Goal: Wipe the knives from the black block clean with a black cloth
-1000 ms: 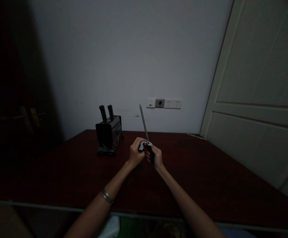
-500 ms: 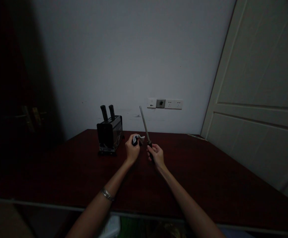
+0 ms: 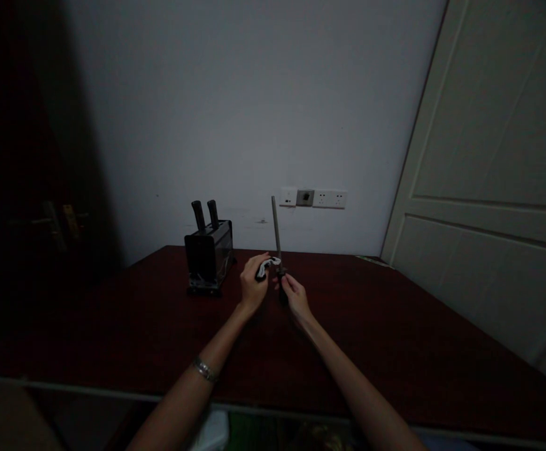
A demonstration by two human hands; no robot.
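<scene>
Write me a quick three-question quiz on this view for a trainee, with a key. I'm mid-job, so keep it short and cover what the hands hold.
1. Which hand grips the black handle of the slim grey metal rod?
A) left B) right C) neither
2. True or false: the crumpled black-and-white cloth-like piece is in the left hand.
3. How many dark tapered grips stick up from the black box-shaped holder?

Key:
1. B, the right hand.
2. True.
3. Two.
</scene>
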